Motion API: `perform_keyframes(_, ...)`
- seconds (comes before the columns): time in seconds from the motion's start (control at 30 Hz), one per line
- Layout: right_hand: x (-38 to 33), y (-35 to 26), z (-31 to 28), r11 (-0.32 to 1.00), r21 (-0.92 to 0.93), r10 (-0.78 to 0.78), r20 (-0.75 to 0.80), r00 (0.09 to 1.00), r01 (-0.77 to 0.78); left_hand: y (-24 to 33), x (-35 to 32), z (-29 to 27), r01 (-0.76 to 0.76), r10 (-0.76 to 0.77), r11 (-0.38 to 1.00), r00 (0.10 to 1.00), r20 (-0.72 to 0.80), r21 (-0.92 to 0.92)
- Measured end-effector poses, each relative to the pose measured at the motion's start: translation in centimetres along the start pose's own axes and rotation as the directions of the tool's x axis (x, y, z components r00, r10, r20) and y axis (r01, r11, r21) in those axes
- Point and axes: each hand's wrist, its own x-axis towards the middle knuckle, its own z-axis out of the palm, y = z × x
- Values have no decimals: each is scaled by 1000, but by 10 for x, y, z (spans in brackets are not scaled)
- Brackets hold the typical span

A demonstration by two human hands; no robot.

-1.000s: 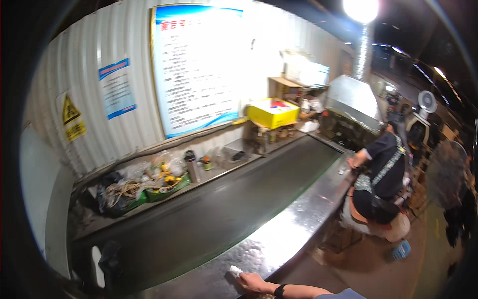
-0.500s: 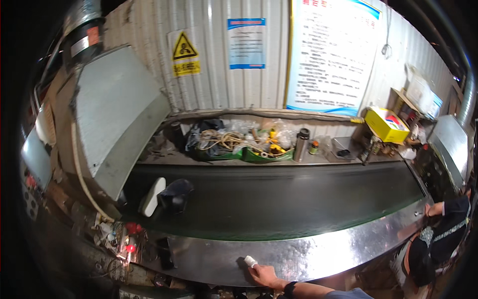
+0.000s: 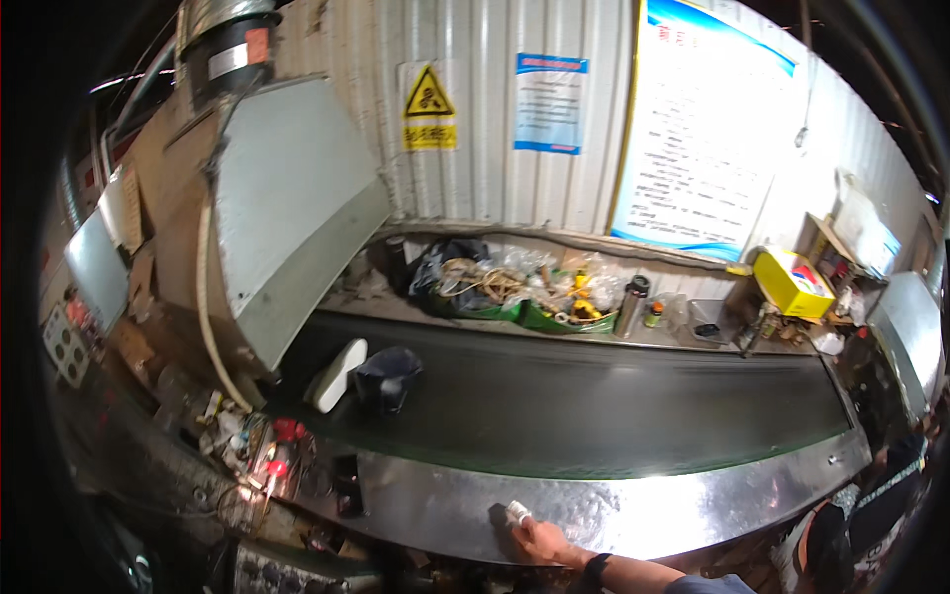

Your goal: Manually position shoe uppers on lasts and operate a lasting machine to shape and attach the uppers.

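My right hand (image 3: 542, 544) is closed round a small white wad (image 3: 518, 512), perhaps cloth or paper. It rests at the near edge of the shiny metal ledge (image 3: 643, 517). A dark band circles the wrist. My left hand does not show. Beyond the ledge runs a dark conveyor belt (image 3: 554, 411). A white shoe sole (image 3: 339, 376) and a dark shoe upper (image 3: 389, 376) lie close together on the belt's left part, by the mouth of a grey metal hood (image 3: 297, 188).
Behind the belt, a shelf carries green trays (image 3: 569, 319) of cords and plastic, a metal flask (image 3: 632, 305) and a yellow box (image 3: 794, 282). A dark object (image 3: 346, 485) stands at the ledge's left end, near glowing red lights (image 3: 278, 465). A co-worker (image 3: 841, 540) is at lower right.
The whole view has shifted, with the scene sliding right. My right hand stays on the ledge with the white wad. The co-worker's hand no longer shows clearly on the ledge's right end.
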Motion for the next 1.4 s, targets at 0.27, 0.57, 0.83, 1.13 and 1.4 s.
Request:
perform_keyframes(0.27, 11, -30, -9, 922, 385, -45, 8, 999, 38, -6, -10, 29, 206, -78, 864, 956, 282, -459)
perform_keyframes(0.57, 14, -154, -23, 571, 806, -247, 349, 904, -155, 85, -81, 34, 886, 259, -187, 461, 849, -424)
perform_keyframes(0.83, -51, -81, -92, 19, 973, -115, 232, 966, -232, 190, -173, 135, 988, 554, 124, -149, 819, 96)
perform_keyframes(1.13, -125, 112, -256, 822, 517, 366, -801, 474, 239, 341, -194, 196, 323, 666, 728, -125, 736, -604)
perform_keyframes(1.4, -103, 159, -161, 729, 666, 472, -656, 589, 158, 459, -129, 312, -503, 876, 483, 278, 395, -717)
